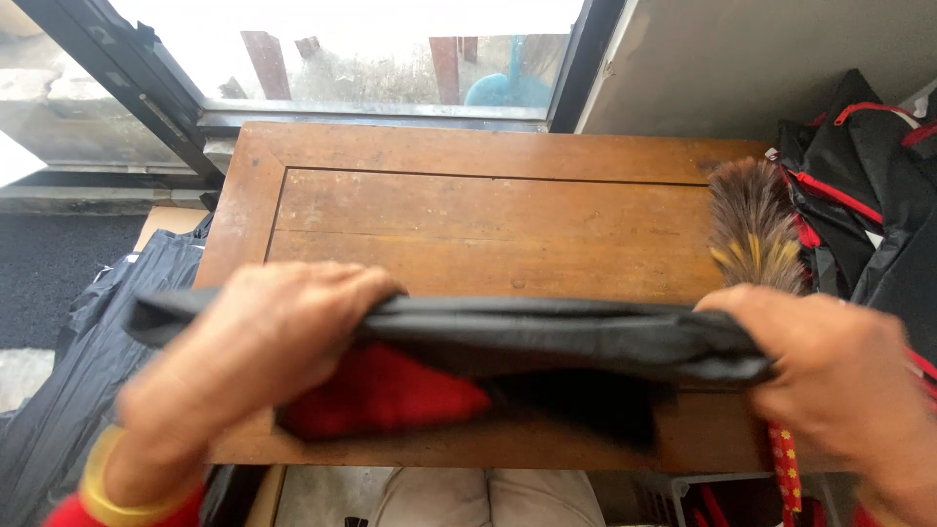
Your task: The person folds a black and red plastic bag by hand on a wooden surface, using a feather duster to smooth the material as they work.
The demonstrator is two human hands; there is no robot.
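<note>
Both my hands hold a black fabric piece point(547, 337) stretched flat above a brown wooden table point(468, 205). My left hand point(249, 366) grips its left end, and my right hand point(839, 376) grips its right end. A red part point(381, 390) of the fabric hangs under the black layer near my left hand. My left wrist wears a yellow bangle point(112, 483). The picture is blurred around the hands.
A brown feather duster point(752, 229) lies at the table's right edge. Black bags with red zips point(859, 195) are piled to the right. More black fabric point(88, 361) is heaped on the left. A window point(371, 54) runs behind the table.
</note>
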